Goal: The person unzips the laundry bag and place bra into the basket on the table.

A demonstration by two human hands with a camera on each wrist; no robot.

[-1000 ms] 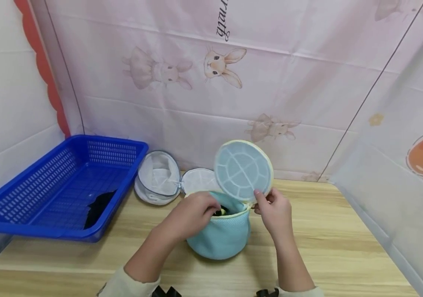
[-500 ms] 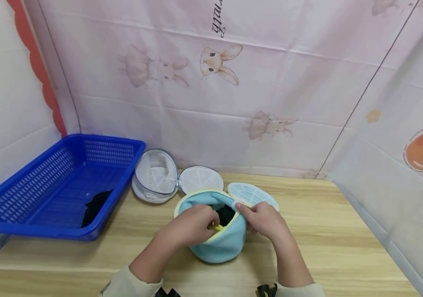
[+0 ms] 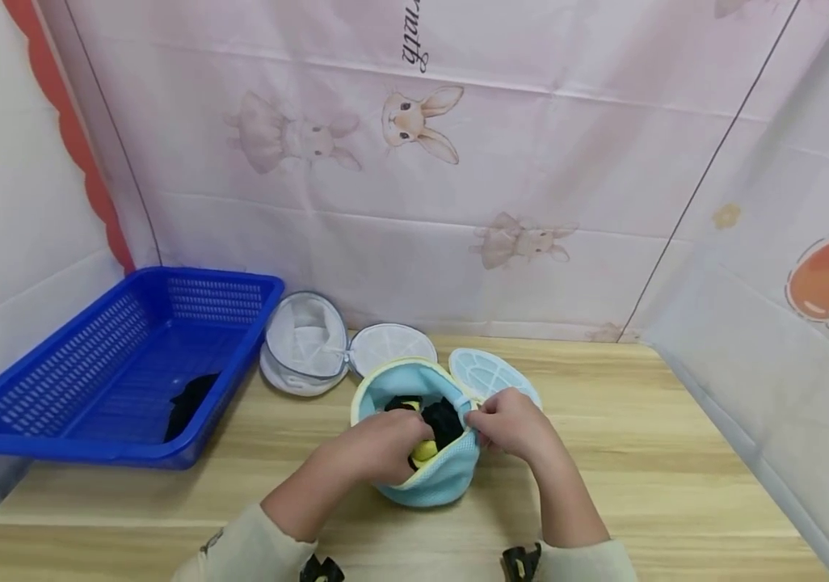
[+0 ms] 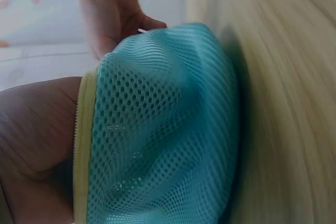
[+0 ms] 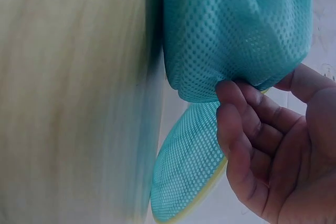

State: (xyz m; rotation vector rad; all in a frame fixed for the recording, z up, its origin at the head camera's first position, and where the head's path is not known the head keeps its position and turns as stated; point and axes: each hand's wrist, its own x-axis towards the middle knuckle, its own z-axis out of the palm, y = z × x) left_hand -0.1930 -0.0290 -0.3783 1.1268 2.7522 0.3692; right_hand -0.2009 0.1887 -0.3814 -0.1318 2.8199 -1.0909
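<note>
A light-blue mesh laundry bag [image 3: 447,477] with a yellow zip edge stands on the table, its round lid [image 3: 494,376] folded back to the right. Inside lie black and yellow cloth items [image 3: 442,422]. My left hand [image 3: 389,444] reaches over the rim into the bag, beside a yellow piece; its fingertips are hidden, so any hold there cannot be seen. At the bag's right edge, by the lid's hinge, my right hand [image 3: 512,422] pinches the rim. In the right wrist view, curled fingers [image 5: 244,108] touch the mesh [image 5: 236,30] from outside.
A blue plastic basket [image 3: 44,449] at the left has a black cloth [image 3: 189,404] in it. Behind the bag, a white mesh bag [image 3: 301,343] lies with its round lid [image 3: 393,347] spread out. Printed sheets [image 3: 553,162] wall in the wooden table [image 3: 647,485].
The blue lid has dropped from upright to lying back on the table. My right hand has shifted from lid to rim. My left hand has gone deeper into the bag, and more contents show.
</note>
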